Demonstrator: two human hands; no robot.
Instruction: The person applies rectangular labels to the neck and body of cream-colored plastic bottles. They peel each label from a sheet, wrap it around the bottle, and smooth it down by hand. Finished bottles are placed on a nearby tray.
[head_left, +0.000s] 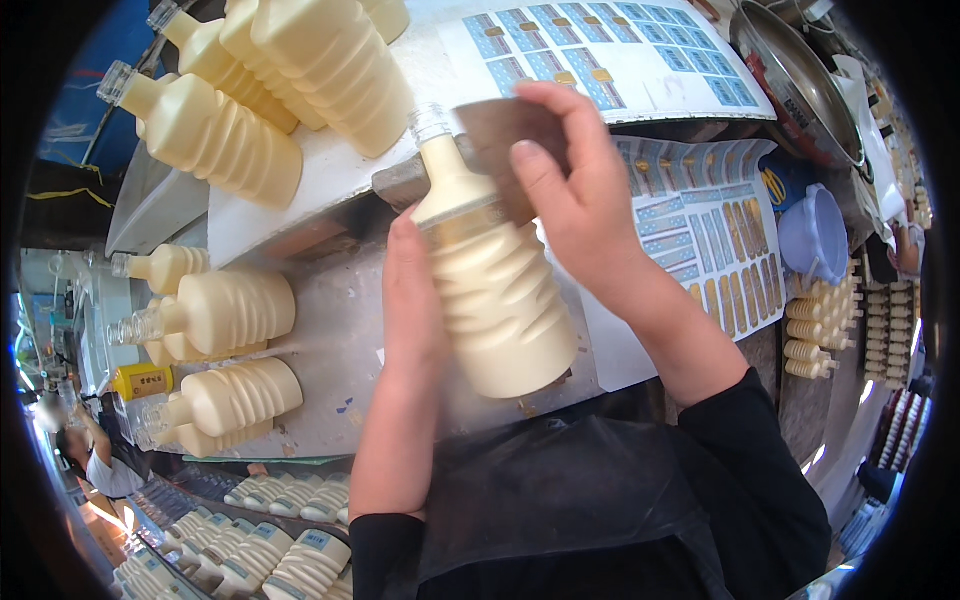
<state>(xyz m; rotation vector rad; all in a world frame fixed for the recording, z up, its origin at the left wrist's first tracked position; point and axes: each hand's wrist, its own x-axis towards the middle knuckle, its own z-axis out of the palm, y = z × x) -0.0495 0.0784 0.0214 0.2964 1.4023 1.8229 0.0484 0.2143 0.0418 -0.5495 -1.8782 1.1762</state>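
A cream ribbed bottle (505,320) with a clear threaded neck leans on the table in front of me, neck pointing away. Its left side is gripped by my left hand (408,290), whose far fingers are partly hidden. A gold-and-grey label band (465,222) crosses the bottle's shoulder. My right hand (585,190) pinches a flat brown piece (515,145), which is blurred and looks like a scraper or stiff sheet. That piece lies against or very close to the bottle's neck and shoulder; contact cannot be made out.
More cream bottles stand at upper left (335,60) and left (240,310). Label sheets (650,95) lie at the back and right (735,180). A lilac bucket (813,235), yellow-handled scissors (773,188) and a metal pan (800,80) sit right. Labelled bottles (265,560) fill the lower left, near another person (110,475).
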